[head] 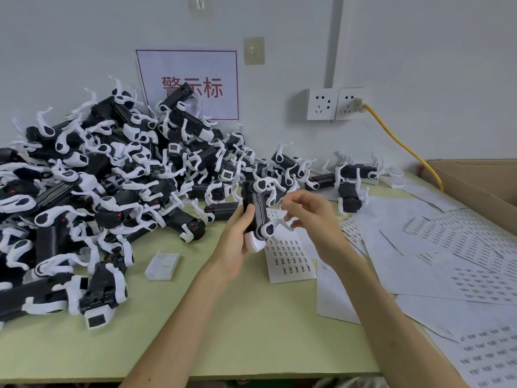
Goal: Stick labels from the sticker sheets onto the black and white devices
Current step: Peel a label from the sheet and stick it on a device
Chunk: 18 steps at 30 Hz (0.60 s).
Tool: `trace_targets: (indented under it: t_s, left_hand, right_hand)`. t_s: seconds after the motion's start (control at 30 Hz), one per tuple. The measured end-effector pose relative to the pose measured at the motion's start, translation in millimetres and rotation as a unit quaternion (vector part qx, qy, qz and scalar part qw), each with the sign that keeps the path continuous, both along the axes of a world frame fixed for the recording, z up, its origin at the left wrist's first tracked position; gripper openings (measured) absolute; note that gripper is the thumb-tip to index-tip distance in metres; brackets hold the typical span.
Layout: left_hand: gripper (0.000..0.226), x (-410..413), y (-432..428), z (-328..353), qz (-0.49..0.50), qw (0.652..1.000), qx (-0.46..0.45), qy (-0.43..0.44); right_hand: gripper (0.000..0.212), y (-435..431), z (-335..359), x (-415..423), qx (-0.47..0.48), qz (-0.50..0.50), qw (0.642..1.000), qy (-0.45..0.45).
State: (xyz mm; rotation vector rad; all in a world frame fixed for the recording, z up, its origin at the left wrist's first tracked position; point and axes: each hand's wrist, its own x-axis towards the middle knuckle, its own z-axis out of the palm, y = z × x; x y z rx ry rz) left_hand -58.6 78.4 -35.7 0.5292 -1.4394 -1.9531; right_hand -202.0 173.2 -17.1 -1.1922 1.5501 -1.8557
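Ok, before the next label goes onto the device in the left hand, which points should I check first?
1. Left hand holds the black and white plastic device, fingers curled round it: ok.
2. Label pinched in the right hand: cannot tell, too small to see.
3. Right hand close beside the device: ok.
4. White paper sticker sheet with printed labels lies on the pale green table under the hands: ok.
5. Correct face of the device turned to the right fingers: cannot tell.

Bare tabletop (pixel 237 331) front-ctr btw device pile (pixel 84 191) on L & sticker sheets (pixel 447 261) on R
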Motion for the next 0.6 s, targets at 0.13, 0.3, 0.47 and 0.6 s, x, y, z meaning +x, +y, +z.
trace_targets:
  t_s: [0.13, 0.3, 0.47, 0.6]
  left_hand:
    - [0.026, 0.1, 3.5, 1.7, 0.015, 0.999, -0.037, -0.003]
    - [0.022, -1.3, 5.6, -0.7, 0.033, 0.996, -0.082, -0.021]
    - [0.026, -1.7, 5.8, -2.0, 0.041, 0.993, -0.107, -0.029]
    - [0.027, -3.1, 5.6, -2.7, 0.042, 0.991, -0.12, -0.035]
  right_hand:
    - [0.01, -1.0, -0.8, 3.1, 0.013, -0.002, 0.999, 0.036]
    - [0.012, -0.2, -0.9, 4.1, 0.016, -0.011, 0.999, 0.046]
    - [0.013, 0.0, -0.2, 5.8, 0.022, -0.009, 0.998, 0.052]
    - [0.012, 0.3, 0.6, 6.5, 0.024, -0.01, 0.998, 0.054]
